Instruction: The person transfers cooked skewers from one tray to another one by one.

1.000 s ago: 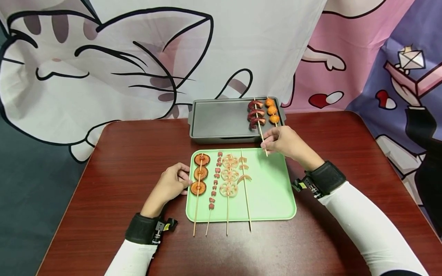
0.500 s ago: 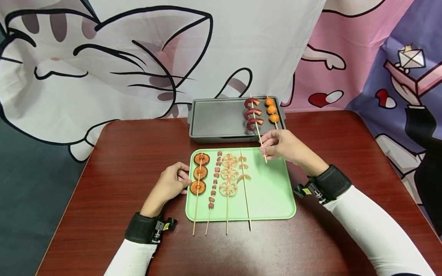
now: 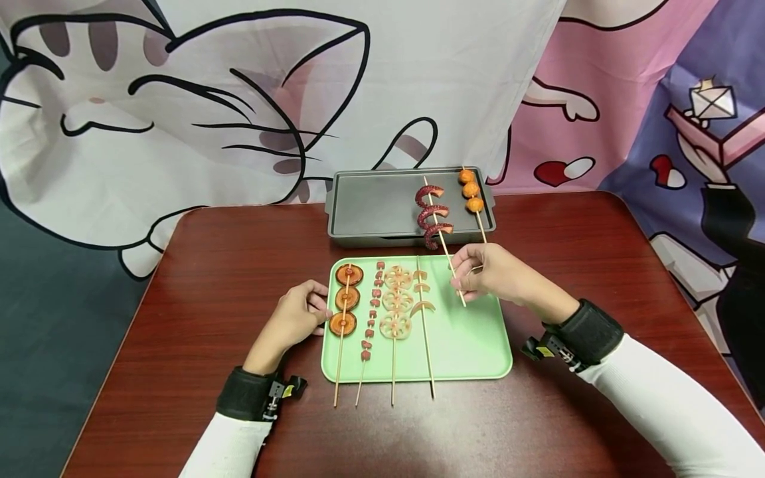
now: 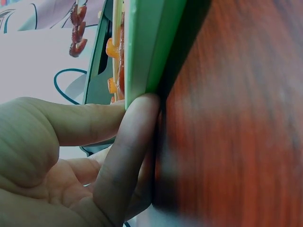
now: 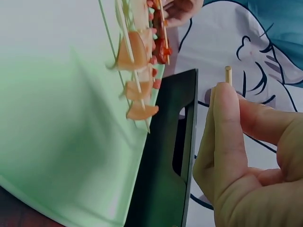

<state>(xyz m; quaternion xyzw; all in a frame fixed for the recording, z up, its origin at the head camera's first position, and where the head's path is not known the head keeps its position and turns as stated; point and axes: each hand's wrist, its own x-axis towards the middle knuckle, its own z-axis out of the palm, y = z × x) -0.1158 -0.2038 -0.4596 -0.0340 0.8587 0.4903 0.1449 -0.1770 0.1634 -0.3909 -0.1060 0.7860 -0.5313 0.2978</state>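
Note:
My right hand pinches the stick of a skewer with several dark red octopus-tentacle pieces, held slanting over the gap between the grey pan and the green tray. In the right wrist view the stick's end pokes up past the fingertips. My left hand grips the tray's left rim; the left wrist view has the thumb on the rim and a finger against its side. On the tray lie skewers of mushroom slices, small red meat cubes, lotus-root slices and pale curved pieces.
Behind the tray stands the grey pan, with a skewer of orange balls at its right side. Stick ends overhang the tray's front edge. A cartoon cloth hangs behind the brown table.
My right hand has moved toward me, drawing the octopus skewer from over the pan's right part down and slightly left, over the tray's back edge. My left hand stays at the rim.

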